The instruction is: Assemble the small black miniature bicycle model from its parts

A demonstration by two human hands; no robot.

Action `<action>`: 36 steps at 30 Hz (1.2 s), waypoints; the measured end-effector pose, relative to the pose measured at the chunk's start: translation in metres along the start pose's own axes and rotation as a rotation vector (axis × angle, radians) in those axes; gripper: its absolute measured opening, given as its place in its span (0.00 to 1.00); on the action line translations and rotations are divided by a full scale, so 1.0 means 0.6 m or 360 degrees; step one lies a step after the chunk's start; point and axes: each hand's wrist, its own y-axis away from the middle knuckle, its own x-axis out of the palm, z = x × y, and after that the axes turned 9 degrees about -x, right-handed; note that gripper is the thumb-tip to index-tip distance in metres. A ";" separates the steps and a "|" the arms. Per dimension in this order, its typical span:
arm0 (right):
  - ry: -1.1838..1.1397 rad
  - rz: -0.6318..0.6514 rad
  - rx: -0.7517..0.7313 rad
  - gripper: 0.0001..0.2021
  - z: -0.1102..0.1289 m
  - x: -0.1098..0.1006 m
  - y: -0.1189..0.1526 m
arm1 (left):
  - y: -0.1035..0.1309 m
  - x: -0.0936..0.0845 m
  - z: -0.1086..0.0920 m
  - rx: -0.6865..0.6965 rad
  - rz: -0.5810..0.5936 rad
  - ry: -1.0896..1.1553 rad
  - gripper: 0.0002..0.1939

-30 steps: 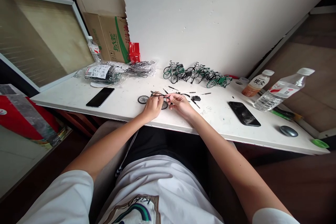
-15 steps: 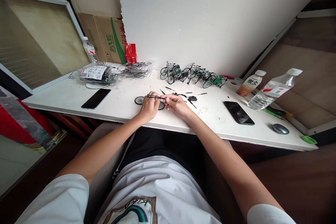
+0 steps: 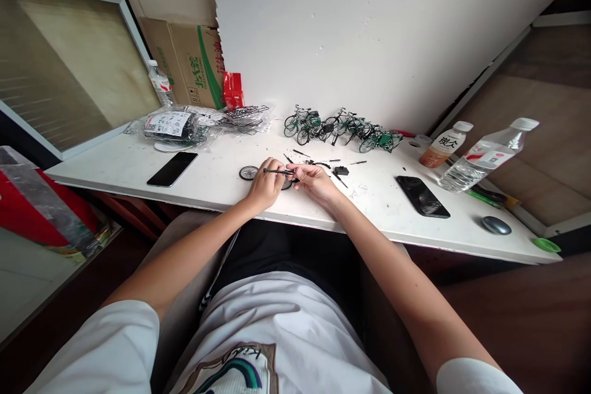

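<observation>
Near the table's front edge, my left hand (image 3: 266,184) is closed around a thin black model bicycle part (image 3: 276,171). My right hand (image 3: 314,183) pinches the same part at its right end, fingertips close to the left hand. A small spoked wheel (image 3: 248,173) shows just left of my left hand. Another dark wheel (image 3: 287,184) is partly hidden between the two hands. Behind the right hand lie loose black pieces, among them a small black box-shaped part (image 3: 341,170) and several thin rods.
Several assembled model bicycles (image 3: 369,135) stand along the wall. Bagged parts (image 3: 168,126) lie at the back left, near a cardboard box (image 3: 189,61). One phone (image 3: 173,169) lies left, another (image 3: 422,196) right. Bottles (image 3: 489,154) and a mouse (image 3: 496,225) are at the right.
The black part has turned slightly in my fingers, and my right fingers have shifted on its right end. The whole view has shifted a little.
</observation>
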 end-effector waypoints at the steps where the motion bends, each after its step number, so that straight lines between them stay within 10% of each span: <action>1: -0.0005 0.0006 -0.0003 0.24 -0.001 0.000 0.001 | 0.000 0.000 0.000 0.0010 -0.0010 0.0000 0.12; 36: 0.0061 -0.0128 -0.0234 0.22 -0.013 0.047 0.018 | 0.013 0.006 0.008 0.0254 -0.0221 0.0030 0.08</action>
